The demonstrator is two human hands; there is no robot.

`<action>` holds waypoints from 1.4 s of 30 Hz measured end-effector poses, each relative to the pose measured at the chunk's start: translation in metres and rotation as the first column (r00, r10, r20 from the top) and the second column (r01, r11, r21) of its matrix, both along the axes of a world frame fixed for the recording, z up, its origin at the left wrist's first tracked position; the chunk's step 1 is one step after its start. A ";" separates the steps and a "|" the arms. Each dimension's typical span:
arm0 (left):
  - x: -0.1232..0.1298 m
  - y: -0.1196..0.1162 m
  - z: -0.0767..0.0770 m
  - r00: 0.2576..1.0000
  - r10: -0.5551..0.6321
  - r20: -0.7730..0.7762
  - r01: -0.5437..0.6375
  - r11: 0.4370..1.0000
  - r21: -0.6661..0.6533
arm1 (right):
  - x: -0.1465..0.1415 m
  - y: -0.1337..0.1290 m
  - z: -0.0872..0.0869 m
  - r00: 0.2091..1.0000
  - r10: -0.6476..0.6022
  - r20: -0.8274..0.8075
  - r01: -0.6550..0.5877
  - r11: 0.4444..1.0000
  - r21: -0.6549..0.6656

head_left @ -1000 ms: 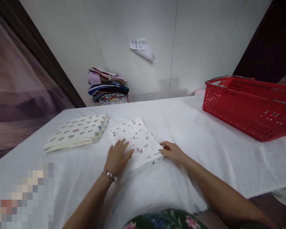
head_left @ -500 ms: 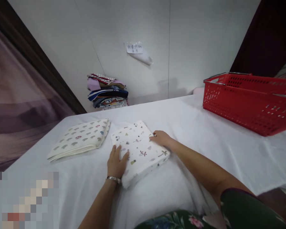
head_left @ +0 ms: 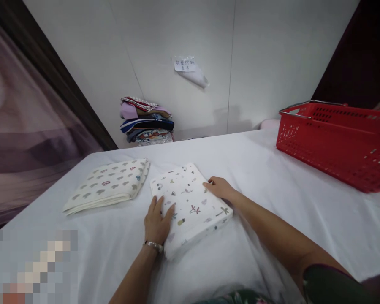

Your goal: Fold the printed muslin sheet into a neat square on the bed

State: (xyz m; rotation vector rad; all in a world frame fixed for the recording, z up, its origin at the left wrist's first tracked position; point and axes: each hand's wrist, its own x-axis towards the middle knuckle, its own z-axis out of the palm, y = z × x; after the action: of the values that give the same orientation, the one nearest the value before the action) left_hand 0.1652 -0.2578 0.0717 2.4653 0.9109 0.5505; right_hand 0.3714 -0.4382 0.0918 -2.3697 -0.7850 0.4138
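A folded white cloth with small palm and plant prints (head_left: 190,202) lies flat near the middle of the white-covered table. My left hand (head_left: 158,219), fingers spread, rests on its left edge. At the cloth's right edge is my right hand (head_left: 220,187), its fingertips touching the top and its other fingers bent and partly hidden. Left of this cloth lies another folded cream cloth with grey cloud-like shapes (head_left: 110,183), which neither hand touches.
A red plastic basket (head_left: 332,145) with metal handles stands at the right of the table (head_left: 234,156). Beyond the far edge is a stack of folded fabrics (head_left: 147,122). A paper label (head_left: 185,64) hangs on the wall; a curtain is at left.
The view has shifted slightly, so the basket and the palm-print cloth appear a little further right. Both hands remain at the cloth's edges.
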 end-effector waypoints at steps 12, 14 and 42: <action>-0.001 -0.003 0.003 1.000 -0.010 -0.022 0.010 1.000 0.015 | 0.006 0.032 0.002 0.997 -0.007 0.074 0.019 0.988 -0.155; 0.000 -0.004 0.004 0.999 -0.002 -0.043 0.003 1.000 0.020 | 0.010 0.033 0.003 0.998 0.009 0.058 0.001 0.986 -0.165; -0.003 -0.005 0.003 0.997 -0.024 -0.076 0.026 0.999 0.024 | 0.064 0.107 0.002 0.997 -0.052 0.060 0.063 0.979 -0.196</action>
State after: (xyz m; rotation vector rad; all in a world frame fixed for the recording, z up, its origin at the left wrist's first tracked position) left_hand 0.1620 -0.2629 0.0743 2.5319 0.9057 0.4650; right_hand 0.4356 -0.3311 0.0936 -2.5918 -0.7265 0.4219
